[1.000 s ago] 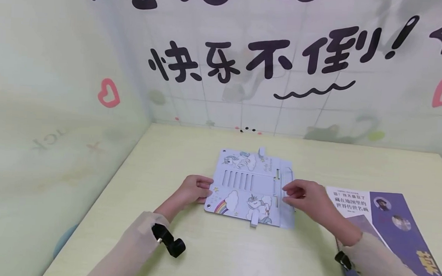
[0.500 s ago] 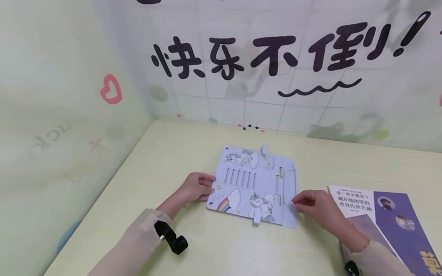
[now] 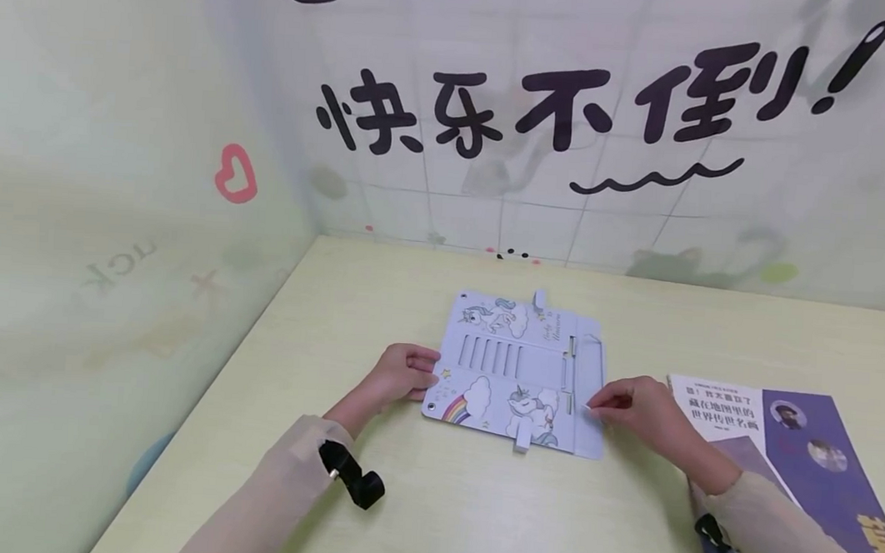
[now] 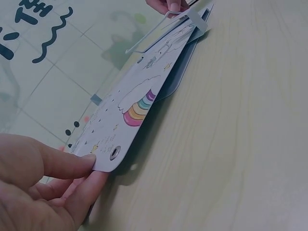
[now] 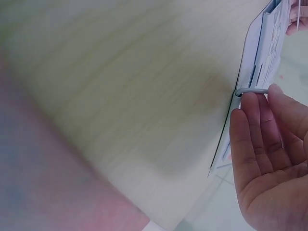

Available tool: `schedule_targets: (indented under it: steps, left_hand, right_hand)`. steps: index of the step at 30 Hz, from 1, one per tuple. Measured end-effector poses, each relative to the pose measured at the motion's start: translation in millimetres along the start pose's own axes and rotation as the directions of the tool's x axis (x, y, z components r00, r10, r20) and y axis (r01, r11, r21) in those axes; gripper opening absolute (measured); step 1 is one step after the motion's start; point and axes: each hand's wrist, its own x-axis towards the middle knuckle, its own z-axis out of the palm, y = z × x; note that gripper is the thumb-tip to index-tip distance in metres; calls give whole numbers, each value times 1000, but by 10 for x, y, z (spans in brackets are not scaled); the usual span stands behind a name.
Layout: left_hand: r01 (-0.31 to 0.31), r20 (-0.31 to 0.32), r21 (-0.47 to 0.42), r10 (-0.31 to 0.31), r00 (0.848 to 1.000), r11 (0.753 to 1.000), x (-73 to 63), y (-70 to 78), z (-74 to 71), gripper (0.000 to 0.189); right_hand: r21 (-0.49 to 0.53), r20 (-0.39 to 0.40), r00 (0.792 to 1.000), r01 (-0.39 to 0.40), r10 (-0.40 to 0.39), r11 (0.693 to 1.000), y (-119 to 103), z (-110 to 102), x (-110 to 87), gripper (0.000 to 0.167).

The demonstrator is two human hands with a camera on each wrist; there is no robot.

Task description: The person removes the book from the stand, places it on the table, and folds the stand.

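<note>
A pale lilac book stand (image 3: pixel 539 367) printed with unicorns and a rainbow lies face up, its left side tilted off the table in the left wrist view. My left hand (image 3: pixel 400 373) pinches that left edge, thumb on top beside a metal eyelet (image 4: pixel 115 153) and fingers underneath. At the opposite end, my right hand (image 3: pixel 641 412) pinches a wire leg (image 5: pixel 252 90) between thumb and fingertips. The wire stands up from the stand's flat end strip (image 3: pixel 587 434). Two page clips (image 3: pixel 523 436) stick out from the long sides. Part of the underside is hidden.
Books with purple and white covers (image 3: pixel 808 471) lie at the right, partly beneath my right forearm. A printed curtain (image 3: pixel 491 212) hangs behind the pale wooden table (image 3: pixel 475 512), and another covers the left side.
My right fingers have shifted a little outward along the end strip and toward me, with the wire in their pinch. My left hand keeps its hold. The head view has panned slightly.
</note>
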Motion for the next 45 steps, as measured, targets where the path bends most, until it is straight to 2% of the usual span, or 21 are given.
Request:
schedule_targets:
  steps: [12,22,30,34,36,39,45]
  left_hand:
    - [-18,9,-6,18,1000,1000,17,0,63,37]
    - [-18,4,-9,18,1000,1000,9,-16,83,36]
    - [-21,-16,-37,21,1000,999,13,-30,90,36]
    - [-19,0,-37,19,1000,999,26,-20,72,36]
    - [-9,20,-31,9,1000,999,40,-5,44,35]
    - [-14,43,26,13,999,1000,75,34,-17,34]
    - [-36,-7,132,37,999,991,186,243,-92,33]
  right_hand:
    - [-50,20,999,-38,39,998,-7,41,22,7]
    - [-75,54,998,-25,29,997,-13,43,60,8]
    - [-75,37,997,-71,74,995,-46,60,41,7]
    - [-81,27,996,-77,79,994,-57,56,27,6]
    - [-74,34,997,-69,72,995,-60,51,19,6]
    - [-59,48,998,-41,44,997,-77,38,-1,6]
    - [2,82,997,2,-2,1000,-205,17,-100,8]
